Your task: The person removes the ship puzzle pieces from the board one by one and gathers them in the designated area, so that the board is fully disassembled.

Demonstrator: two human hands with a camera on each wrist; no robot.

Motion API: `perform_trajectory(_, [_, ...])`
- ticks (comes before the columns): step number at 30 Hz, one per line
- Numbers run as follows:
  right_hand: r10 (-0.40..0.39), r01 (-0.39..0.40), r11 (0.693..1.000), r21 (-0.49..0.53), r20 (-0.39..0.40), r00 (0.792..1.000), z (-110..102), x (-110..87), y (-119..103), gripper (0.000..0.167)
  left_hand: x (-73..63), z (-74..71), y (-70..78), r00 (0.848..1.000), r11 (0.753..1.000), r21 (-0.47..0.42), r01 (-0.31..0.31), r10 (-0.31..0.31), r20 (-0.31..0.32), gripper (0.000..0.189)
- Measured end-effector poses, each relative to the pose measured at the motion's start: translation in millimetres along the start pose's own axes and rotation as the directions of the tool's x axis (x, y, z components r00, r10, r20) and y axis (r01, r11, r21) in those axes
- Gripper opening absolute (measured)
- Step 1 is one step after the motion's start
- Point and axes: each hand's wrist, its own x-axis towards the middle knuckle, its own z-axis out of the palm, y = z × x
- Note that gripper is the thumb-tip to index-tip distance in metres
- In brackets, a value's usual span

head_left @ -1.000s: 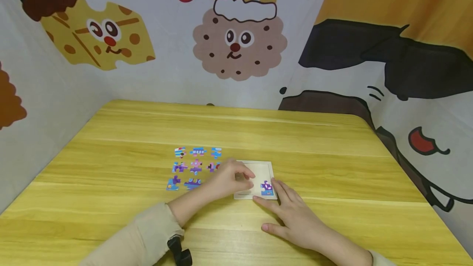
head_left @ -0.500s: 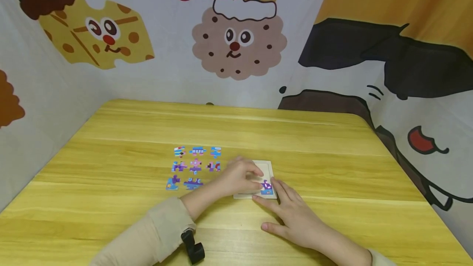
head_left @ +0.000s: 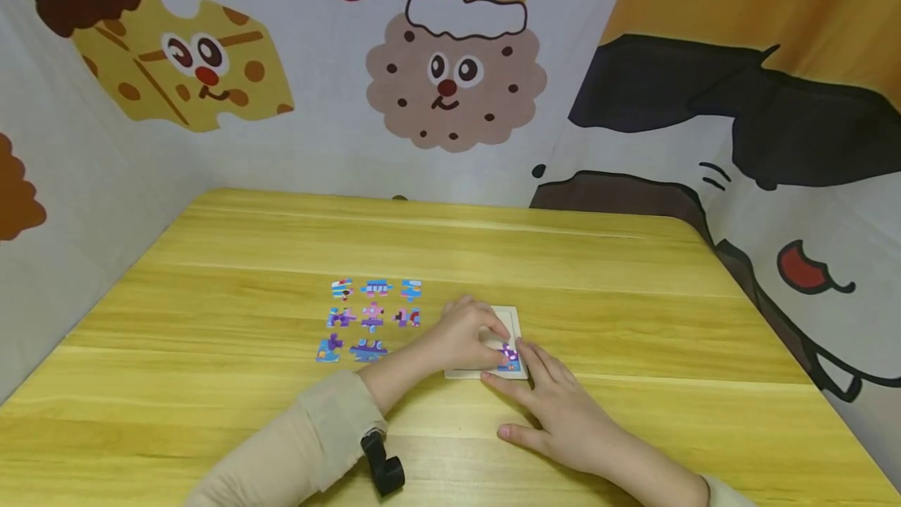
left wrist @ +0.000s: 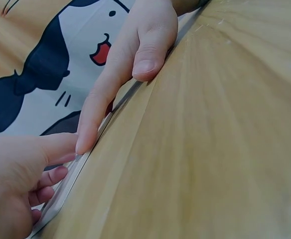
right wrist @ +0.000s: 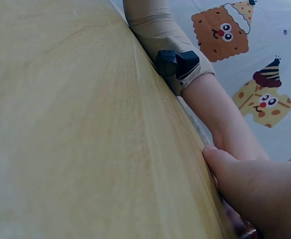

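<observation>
My left hand [head_left: 461, 339] reaches over a pale square puzzle tray [head_left: 517, 321], its thumb and index finger bent about a purple and blue jigsaw piece [head_left: 510, 365] in the tray's near right corner. They appear to pinch it, though the fingertips partly cover the contact. Spread fingers of my right hand [head_left: 563, 417] touch the tray's right and near edges, with the thumb on the table. In the left wrist view, the left hand [left wrist: 11, 181] lies beside the right index finger [left wrist: 93, 117]. The right wrist view shows the right hand [right wrist: 270, 191] low at the table edge.
Several loose jigsaw pieces [head_left: 373, 314] lie in rows on the wooden table [head_left: 281, 241], left of the tray. A black wrist device [head_left: 383, 466] hangs from the left sleeve [head_left: 310, 433]. A cartoon-printed cloth [head_left: 317, 163] stands behind the table.
My left hand has moved right across the tray, from its middle to the jigsaw piece in the near right corner. The right hand has stayed in place.
</observation>
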Motion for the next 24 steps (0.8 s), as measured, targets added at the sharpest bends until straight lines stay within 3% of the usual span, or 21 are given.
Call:
perform_trajectory(16, [0.004, -0.004, 1.000, -0.003, 0.005, 1.000, -1.2, -0.3, -0.5, 0.062, -0.2, 2.2, 0.8, 1.000, 1.000, 0.005, -0.001, 0.001, -0.010, 0.025])
perform_trajectory(24, [0.010, -0.010, 1.000, 0.004, 0.014, 1.000, -0.9, 0.3, -0.3, 0.062, -1.1, 2.2, 6.3, 0.999, 0.999, -0.021, 0.032, -0.033, -0.013, 0.022])
